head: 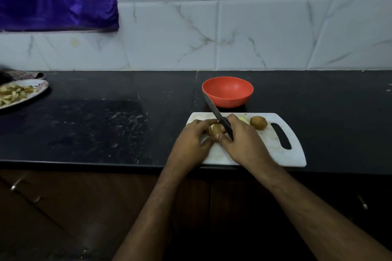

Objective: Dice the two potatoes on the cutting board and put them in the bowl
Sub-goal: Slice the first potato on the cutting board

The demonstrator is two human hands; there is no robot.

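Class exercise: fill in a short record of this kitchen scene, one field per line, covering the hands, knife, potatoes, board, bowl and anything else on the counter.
left hand: holds a potato piece on the cutting board
right hand: grips the knife, blade pointing up and away towards the bowl
whole potato: uncut, on the board's far right part
cut piece: just behind the right hand
red bowl: behind the board, looks empty
plate: far left on the counter, holds cut pieces
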